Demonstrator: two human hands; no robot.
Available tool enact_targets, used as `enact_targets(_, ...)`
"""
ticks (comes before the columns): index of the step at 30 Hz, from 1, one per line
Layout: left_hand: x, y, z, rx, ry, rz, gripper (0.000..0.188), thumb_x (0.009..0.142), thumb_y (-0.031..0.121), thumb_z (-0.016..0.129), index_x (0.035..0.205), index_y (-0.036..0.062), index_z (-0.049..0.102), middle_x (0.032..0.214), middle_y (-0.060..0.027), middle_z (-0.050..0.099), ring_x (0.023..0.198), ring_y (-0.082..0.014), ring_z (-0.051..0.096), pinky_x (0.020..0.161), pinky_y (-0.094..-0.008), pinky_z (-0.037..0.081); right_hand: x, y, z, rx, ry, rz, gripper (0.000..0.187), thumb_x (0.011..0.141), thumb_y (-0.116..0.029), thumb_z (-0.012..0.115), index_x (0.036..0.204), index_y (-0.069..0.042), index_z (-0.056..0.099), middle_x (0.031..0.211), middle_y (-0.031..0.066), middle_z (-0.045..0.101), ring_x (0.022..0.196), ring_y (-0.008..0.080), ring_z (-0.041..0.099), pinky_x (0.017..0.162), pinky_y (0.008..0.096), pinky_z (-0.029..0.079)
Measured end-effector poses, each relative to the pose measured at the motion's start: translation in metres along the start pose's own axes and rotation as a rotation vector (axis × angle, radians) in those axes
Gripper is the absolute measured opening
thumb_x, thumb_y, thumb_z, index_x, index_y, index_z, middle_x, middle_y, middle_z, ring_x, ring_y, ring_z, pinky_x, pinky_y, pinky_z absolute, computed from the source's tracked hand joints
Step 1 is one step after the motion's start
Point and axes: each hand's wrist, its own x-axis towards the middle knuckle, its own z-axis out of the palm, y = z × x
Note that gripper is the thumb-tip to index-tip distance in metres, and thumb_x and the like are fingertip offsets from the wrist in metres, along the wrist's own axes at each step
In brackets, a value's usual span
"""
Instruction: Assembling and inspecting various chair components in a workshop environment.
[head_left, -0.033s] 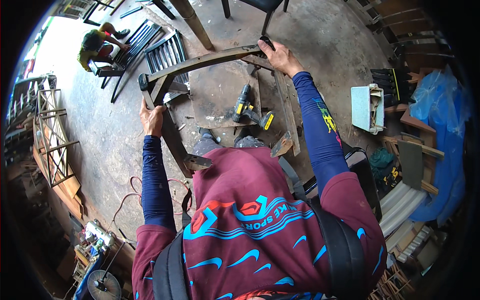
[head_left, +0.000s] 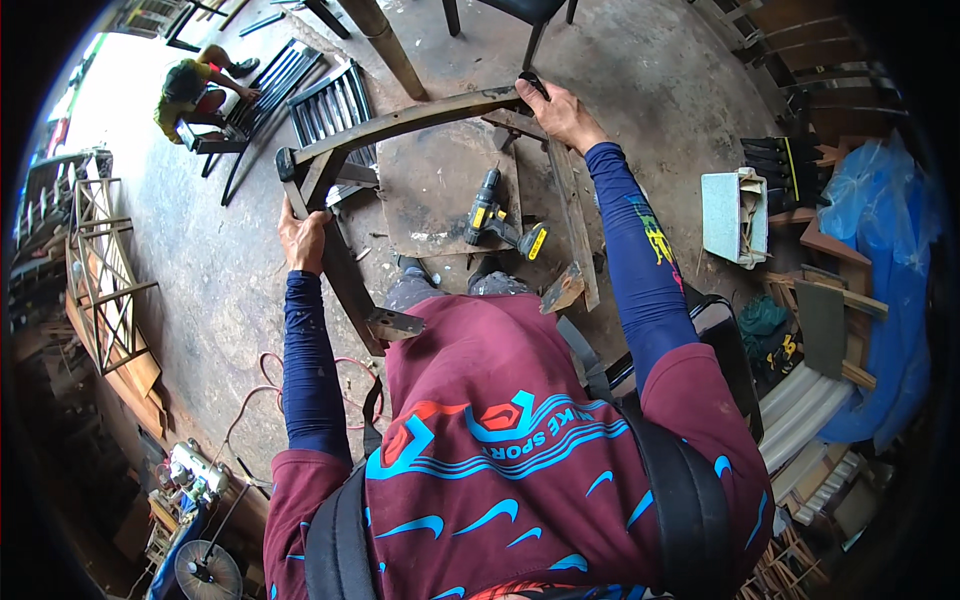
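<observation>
With both hands I hold up a dark, worn U-shaped frame (head_left: 425,115), made of a bowed crossbar and two legs pointing back toward me. My left hand (head_left: 303,240) is wrapped round the left leg, just below its corner and a short diagonal brace. At the right corner, my right hand (head_left: 565,118) grips the frame, thumb over a black end cap. Flat plates stick inward at the legs' near ends. Beneath the frame, on a worn square board (head_left: 425,180), lies a yellow and black cordless drill (head_left: 490,215).
A person (head_left: 190,95) crouches at the far left over dark slatted pieces (head_left: 275,85). A post (head_left: 385,50) and a dark chair (head_left: 530,12) stand ahead. At right are a white bin (head_left: 722,218) and blue plastic sheeting (head_left: 880,280). A red hose (head_left: 250,400) and a fan (head_left: 208,570) are at lower left.
</observation>
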Motion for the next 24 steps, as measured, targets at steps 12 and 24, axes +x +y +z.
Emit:
enact_targets(12,-0.010,0.016,0.016,0.049,-0.036,-0.025,0.064,0.070,0.007,0.066,0.132,-0.0021,0.056,0.080,-0.0098,0.069,0.065,-0.0176,0.062,0.065,-0.0295,0.053,0.007,0.016,-0.008,-0.002,-0.083,0.094,0.111,0.084,-0.089,0.028,0.152,-0.002,0.036,0.151,0.0252,0.043,0.142,0.0414,0.038,0.117,0.0453,0.032)
enact_targets(24,-0.003,0.007,0.015,0.019,-0.048,-0.025,0.065,0.070,0.005,0.067,0.134,-0.0007,0.055,0.081,-0.0098,0.070,0.067,-0.0169,0.065,0.065,-0.0292,0.054,0.011,0.024,-0.002,-0.074,0.001,-0.016,0.108,0.084,-0.089,0.030,0.153,-0.005,0.036,0.144,0.0291,0.049,0.137,0.0443,0.044,0.114,0.0475,0.036)
